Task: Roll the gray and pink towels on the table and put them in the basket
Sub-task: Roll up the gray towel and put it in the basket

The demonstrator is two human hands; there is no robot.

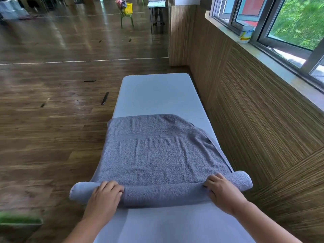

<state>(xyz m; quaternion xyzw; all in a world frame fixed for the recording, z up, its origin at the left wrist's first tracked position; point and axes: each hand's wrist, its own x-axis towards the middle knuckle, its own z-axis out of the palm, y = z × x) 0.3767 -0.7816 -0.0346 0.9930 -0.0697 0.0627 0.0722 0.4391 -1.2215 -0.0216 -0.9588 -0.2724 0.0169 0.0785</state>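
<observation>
A gray towel (157, 151) lies spread across the white table (157, 95), its near end wound into a thick roll that overhangs both table edges. My left hand (105, 193) rests on the left part of the roll, fingers curled over its top. Over the right part of the roll lies my right hand (222, 192) in the same way. The towel's far right corner is folded back on itself. No pink towel and no nearby basket are in view.
A wood-panelled wall (254, 120) runs along the table's right side, with a window sill (280, 67) above it. Wooden floor (52, 120) lies to the left. Far off stands a green chair carrying a yellow basket (127, 8). Something green (19, 220) sits low at the left.
</observation>
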